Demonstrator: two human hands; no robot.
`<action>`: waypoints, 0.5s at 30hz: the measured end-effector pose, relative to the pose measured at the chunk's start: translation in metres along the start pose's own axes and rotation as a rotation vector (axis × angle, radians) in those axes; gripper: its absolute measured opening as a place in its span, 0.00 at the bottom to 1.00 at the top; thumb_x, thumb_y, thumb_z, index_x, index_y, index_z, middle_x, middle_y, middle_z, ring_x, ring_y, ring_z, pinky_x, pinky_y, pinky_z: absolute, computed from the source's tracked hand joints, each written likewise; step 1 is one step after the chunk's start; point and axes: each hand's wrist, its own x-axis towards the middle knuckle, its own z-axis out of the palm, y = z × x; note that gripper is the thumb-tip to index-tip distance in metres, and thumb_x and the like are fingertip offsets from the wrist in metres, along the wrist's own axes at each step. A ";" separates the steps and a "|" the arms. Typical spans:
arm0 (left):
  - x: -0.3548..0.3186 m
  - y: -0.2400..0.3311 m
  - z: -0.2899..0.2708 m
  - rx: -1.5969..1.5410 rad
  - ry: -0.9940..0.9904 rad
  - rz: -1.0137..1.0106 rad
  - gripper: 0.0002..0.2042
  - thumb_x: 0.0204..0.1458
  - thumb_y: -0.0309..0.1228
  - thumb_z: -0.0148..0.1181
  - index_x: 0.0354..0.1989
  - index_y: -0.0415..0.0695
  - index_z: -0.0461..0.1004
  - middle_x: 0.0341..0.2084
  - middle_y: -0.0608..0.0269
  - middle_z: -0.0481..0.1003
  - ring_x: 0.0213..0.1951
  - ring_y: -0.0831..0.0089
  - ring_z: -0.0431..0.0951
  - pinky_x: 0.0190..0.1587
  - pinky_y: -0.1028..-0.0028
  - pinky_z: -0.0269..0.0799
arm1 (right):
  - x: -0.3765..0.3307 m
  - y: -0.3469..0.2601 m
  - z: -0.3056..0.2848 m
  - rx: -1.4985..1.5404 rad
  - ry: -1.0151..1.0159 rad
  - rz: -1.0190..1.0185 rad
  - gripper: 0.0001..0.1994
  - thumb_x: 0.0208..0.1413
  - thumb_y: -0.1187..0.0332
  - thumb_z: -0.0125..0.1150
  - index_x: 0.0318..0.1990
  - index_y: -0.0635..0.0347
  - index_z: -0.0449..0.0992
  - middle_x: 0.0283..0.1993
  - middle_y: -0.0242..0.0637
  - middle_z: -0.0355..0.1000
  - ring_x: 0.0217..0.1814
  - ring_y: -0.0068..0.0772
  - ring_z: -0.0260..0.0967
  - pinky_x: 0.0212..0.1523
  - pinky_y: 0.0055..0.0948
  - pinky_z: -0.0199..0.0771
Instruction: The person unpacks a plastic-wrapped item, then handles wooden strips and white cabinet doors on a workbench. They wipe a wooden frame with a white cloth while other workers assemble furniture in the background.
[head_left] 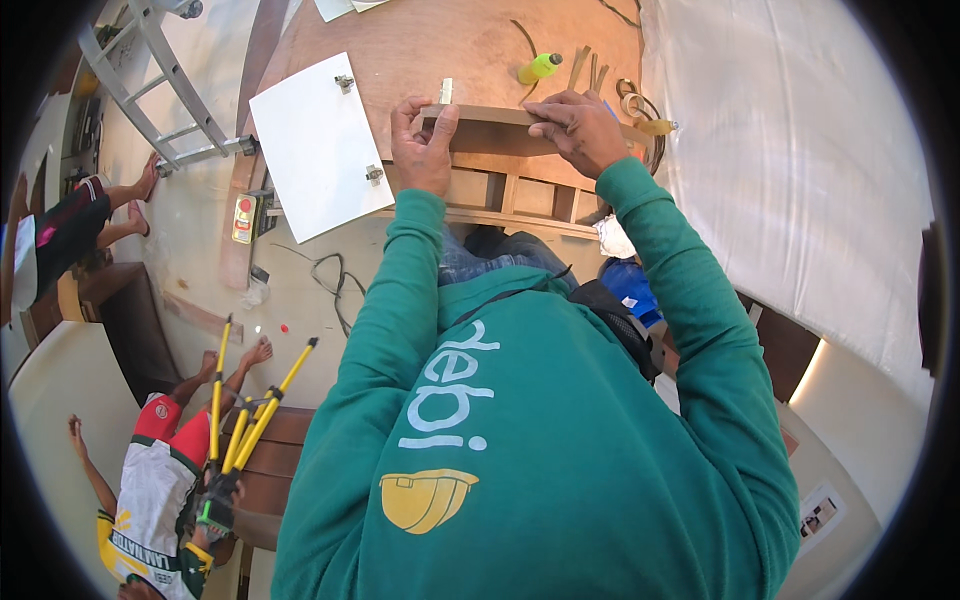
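In front of me stands a narrow brown board (490, 138), tilted on edge above the worktable. My left hand (422, 145) grips its left end, thumb on the near side and fingers behind. Toward the right end, my right hand (582, 128) is closed at the upper edge, its fingers bent over the board. Whether a small item sits under those fingers is hidden. Just below the board lies a wooden frame (512, 192) divided into compartments. A small pale strip (446, 91) is beside my left fingertips.
A white panel with metal hinges (320, 150) lies at left. Farther back are a yellow-green bottle (540, 68), thin brown strips (590, 68) and a yellow-handled tool (657, 127). A ladder (165, 90), a yellow tripod (255, 420) and two other people occupy the left side.
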 end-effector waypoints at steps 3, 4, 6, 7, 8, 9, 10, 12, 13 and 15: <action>0.002 0.001 -0.003 0.057 -0.008 -0.031 0.21 0.59 0.34 0.75 0.55 0.49 0.70 0.49 0.68 0.73 0.37 0.82 0.75 0.36 0.80 0.69 | -0.003 0.004 0.002 -0.016 0.014 0.001 0.16 0.60 0.57 0.69 0.55 0.44 0.87 0.48 0.32 0.82 0.51 0.41 0.75 0.55 0.39 0.72; 0.002 0.001 -0.004 0.065 -0.007 -0.047 0.21 0.59 0.34 0.75 0.55 0.49 0.70 0.49 0.68 0.73 0.37 0.82 0.75 0.37 0.80 0.70 | -0.002 0.003 0.001 -0.017 0.024 -0.008 0.16 0.60 0.58 0.69 0.53 0.46 0.87 0.47 0.32 0.83 0.50 0.41 0.75 0.55 0.39 0.72; 0.002 0.004 -0.002 0.071 -0.004 -0.060 0.21 0.59 0.35 0.75 0.56 0.49 0.70 0.50 0.68 0.73 0.39 0.81 0.76 0.39 0.80 0.71 | -0.002 0.001 0.000 -0.013 0.033 -0.008 0.15 0.59 0.59 0.69 0.52 0.49 0.87 0.46 0.33 0.83 0.49 0.41 0.75 0.54 0.39 0.72; 0.001 0.006 -0.002 0.071 -0.001 -0.056 0.21 0.59 0.35 0.75 0.56 0.49 0.70 0.50 0.68 0.72 0.39 0.80 0.76 0.40 0.79 0.71 | -0.001 0.001 0.001 -0.005 0.033 0.001 0.15 0.60 0.59 0.69 0.52 0.49 0.87 0.46 0.32 0.83 0.49 0.40 0.75 0.54 0.39 0.72; 0.001 0.007 -0.001 0.068 0.001 -0.051 0.21 0.59 0.35 0.75 0.56 0.49 0.70 0.50 0.68 0.72 0.40 0.80 0.77 0.41 0.79 0.72 | -0.001 0.000 0.000 0.000 0.034 0.010 0.14 0.60 0.59 0.69 0.51 0.49 0.88 0.46 0.32 0.83 0.48 0.40 0.75 0.54 0.39 0.72; 0.001 0.007 0.000 0.069 0.005 -0.052 0.21 0.59 0.35 0.75 0.56 0.49 0.71 0.50 0.68 0.72 0.41 0.79 0.77 0.42 0.79 0.72 | -0.001 0.000 -0.001 -0.008 0.023 0.018 0.14 0.60 0.59 0.69 0.51 0.49 0.88 0.46 0.32 0.83 0.49 0.40 0.75 0.54 0.39 0.72; 0.001 0.007 0.001 0.070 0.009 -0.053 0.21 0.59 0.35 0.75 0.56 0.49 0.71 0.50 0.68 0.72 0.41 0.79 0.77 0.43 0.78 0.72 | -0.001 0.001 -0.002 -0.016 0.011 0.027 0.14 0.60 0.59 0.69 0.51 0.49 0.88 0.46 0.32 0.83 0.49 0.40 0.75 0.55 0.39 0.72; 0.002 0.006 0.001 0.067 0.016 -0.054 0.21 0.59 0.35 0.75 0.56 0.48 0.71 0.51 0.67 0.72 0.42 0.78 0.77 0.43 0.78 0.72 | -0.001 0.002 -0.006 -0.023 -0.007 0.044 0.14 0.60 0.59 0.69 0.51 0.48 0.88 0.46 0.32 0.84 0.50 0.40 0.76 0.56 0.38 0.71; 0.001 0.006 0.001 0.064 0.019 -0.056 0.21 0.59 0.35 0.75 0.56 0.48 0.71 0.51 0.67 0.72 0.42 0.78 0.77 0.43 0.78 0.72 | -0.002 0.003 -0.007 -0.021 -0.016 0.055 0.14 0.60 0.59 0.69 0.51 0.48 0.88 0.46 0.31 0.84 0.50 0.39 0.76 0.57 0.38 0.71; 0.002 0.001 -0.001 0.067 0.011 -0.047 0.21 0.60 0.34 0.74 0.57 0.48 0.71 0.54 0.62 0.71 0.43 0.76 0.77 0.45 0.76 0.73 | -0.005 0.008 -0.010 -0.032 -0.022 0.060 0.15 0.60 0.58 0.69 0.52 0.46 0.88 0.46 0.31 0.83 0.51 0.40 0.76 0.56 0.39 0.72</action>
